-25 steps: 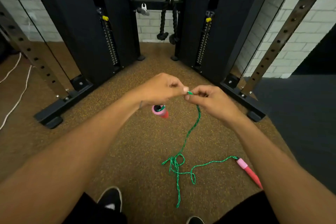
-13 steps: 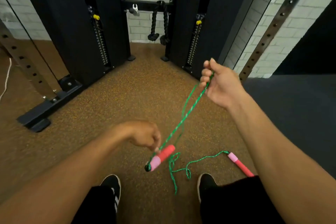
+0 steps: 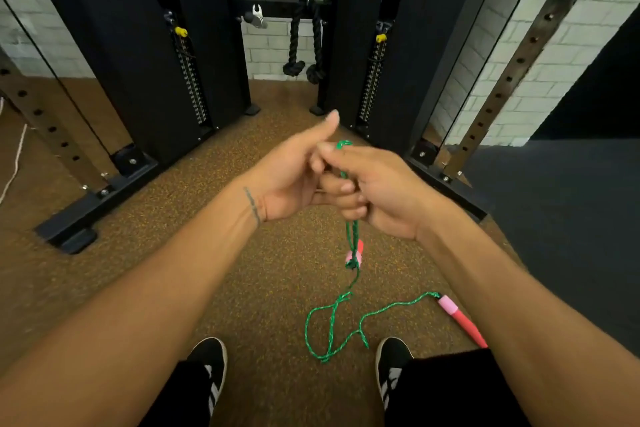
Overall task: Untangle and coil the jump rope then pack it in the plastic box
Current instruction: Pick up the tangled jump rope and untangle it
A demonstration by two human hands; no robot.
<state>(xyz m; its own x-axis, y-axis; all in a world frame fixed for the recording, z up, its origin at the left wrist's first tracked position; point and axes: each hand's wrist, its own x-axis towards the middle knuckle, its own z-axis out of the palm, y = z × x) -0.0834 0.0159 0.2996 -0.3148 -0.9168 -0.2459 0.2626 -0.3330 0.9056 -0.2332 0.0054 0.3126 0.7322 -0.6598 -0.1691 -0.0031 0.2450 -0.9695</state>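
The jump rope point(image 3: 331, 319) is a green cord with pink and red handles. My right hand point(image 3: 384, 194) grips doubled strands of it at chest height, and a small loop point(image 3: 344, 144) sticks out above the thumb. My left hand point(image 3: 294, 177) meets the right one, thumb raised and fingers curled round the same strands. One handle point(image 3: 357, 255) dangles just under my hands. The other handle point(image 3: 462, 322) lies on the floor at the right, with loose loops of cord between my feet. No plastic box is in view.
I stand on brown speckled rubber flooring, my black shoes point(image 3: 211, 364) at the bottom. A black cable machine point(image 3: 194, 55) with weight stacks and a hanging black rope attachment point(image 3: 304, 45) stands ahead. Rack uprights point(image 3: 512, 69) flank both sides, and dark flooring point(image 3: 571, 218) lies to the right.
My left hand rose from down by the handle and joined the right hand. The right hand came down toward the middle. The handle now hangs free below both hands.
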